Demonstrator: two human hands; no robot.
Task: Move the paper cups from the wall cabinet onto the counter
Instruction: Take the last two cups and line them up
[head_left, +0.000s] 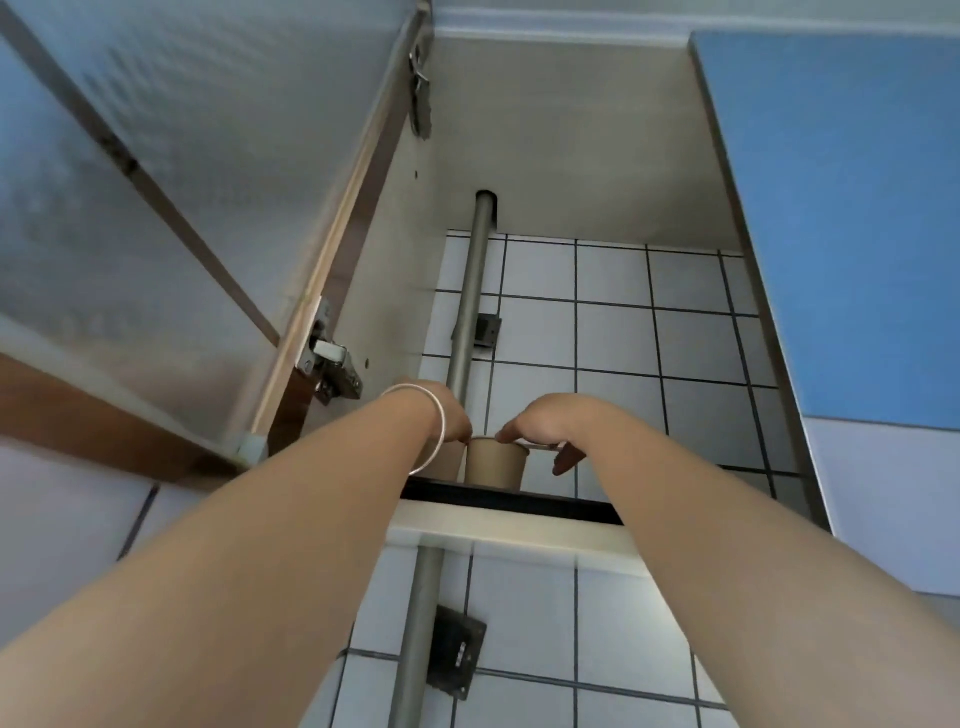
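Two brown paper cups are seen on the cabinet floor, just behind its dark front edge (509, 501). The nearer cup (496, 462) stands upright and is plainly visible; the second cup (449, 460) stands just to its left and is largely hidden by the left wrist. Whether either is a single cup or a nested stack cannot be told.

The right hand (540, 423) is laid over the rim of the nearer cup, with fingertips curled down onto the rim and the thumb (569, 460) held apart to the right; a closed grip is not yet formed. The left hand (452, 415), with a bangle (434, 426) on its wrist, is brought down at the second cup, but its fingers are hidden, so whether it is gripping or loose cannot be told.

The step in hand is judged to be the reach and grasp inside the cabinet; nothing has been lifted, and the counter is not in view.

A grey pipe (475, 291) runs up the tiled back wall (675, 338) just behind the left hand, and the open door (171, 218) with its hinge (332, 364) stands to the left.

For the next move, a light pinch on the walls is called for, since thin paper is likely to buckle. The cups must then be raised over the front edge, drawn outward clear of the door, and lowered to the counter below.
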